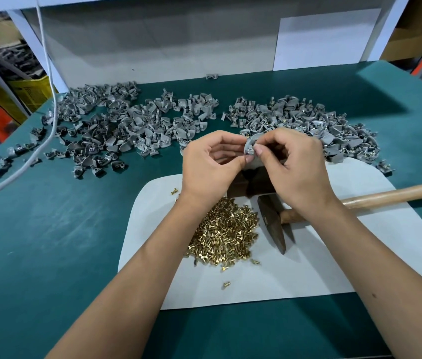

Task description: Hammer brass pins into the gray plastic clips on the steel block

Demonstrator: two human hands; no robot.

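Both hands meet above the dark steel block (250, 183), pinching one gray clip (251, 146) between them. The left hand (211, 161) and right hand (294, 164) curl their fingertips on it, thumbs touching at its lower edge; the clip's curved shell faces up and away. The hammer (280, 224) lies unheld under the right wrist, handle running right, head toward the person, beside the brass pins (226, 239) heaped on a white mat (334, 255).
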